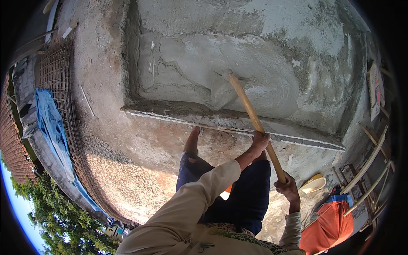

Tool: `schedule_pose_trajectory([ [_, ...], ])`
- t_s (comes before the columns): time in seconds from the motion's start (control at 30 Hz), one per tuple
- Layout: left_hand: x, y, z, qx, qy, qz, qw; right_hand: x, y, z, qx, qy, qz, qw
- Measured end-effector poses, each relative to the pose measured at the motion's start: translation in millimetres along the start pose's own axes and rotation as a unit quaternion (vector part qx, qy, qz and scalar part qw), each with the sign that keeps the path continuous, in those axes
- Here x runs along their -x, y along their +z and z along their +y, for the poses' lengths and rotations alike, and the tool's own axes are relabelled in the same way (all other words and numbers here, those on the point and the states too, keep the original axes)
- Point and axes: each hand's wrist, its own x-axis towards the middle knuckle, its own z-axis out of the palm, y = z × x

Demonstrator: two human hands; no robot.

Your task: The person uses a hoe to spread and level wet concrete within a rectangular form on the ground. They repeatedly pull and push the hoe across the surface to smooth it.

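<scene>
My left hand (260, 142) grips the long wooden handle (247, 104) midway along, and my right hand (288, 187) is closed round it near its lower end. The handle's far end reaches into wet grey cement mix (182, 63) inside a large, low-walled rectangular trough (306, 137). The tool's head (223, 89) is coated in the mix, so its shape is hard to make out. My bare lower leg stands just outside the trough's near wall.
Rebar mesh (55, 68), a blue tarp (51, 123) and a thin rod (87, 100) lie to the left. At right are wooden strips (367, 163), an orange sheet (329, 223) and a pale yellow object (313, 183). A tiled roof and tree show at far left.
</scene>
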Motion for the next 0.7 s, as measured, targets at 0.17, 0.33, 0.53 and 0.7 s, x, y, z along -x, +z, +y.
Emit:
schedule_pose_trajectory([
  [0.17,-35.3,-66.8,56.3,-0.101,0.106,0.134,0.980,-64.6,61.3,-18.2,-0.063,-0.038,-0.092,0.993],
  [0.33,-88.5,-280.5,243.8,-0.361,0.283,0.322,0.828,-218.2,302.9,-63.3,-0.238,-0.073,-0.229,0.941],
  [0.53,-83.3,-388.0,335.3,-0.493,0.085,0.306,0.810,-277.7,467.7,-103.4,-0.330,-0.056,-0.220,0.916],
  [0.7,-86.4,-400.0,243.6,-0.340,0.044,0.237,0.909,-224.8,409.4,-68.2,-0.188,-0.055,-0.163,0.967],
])
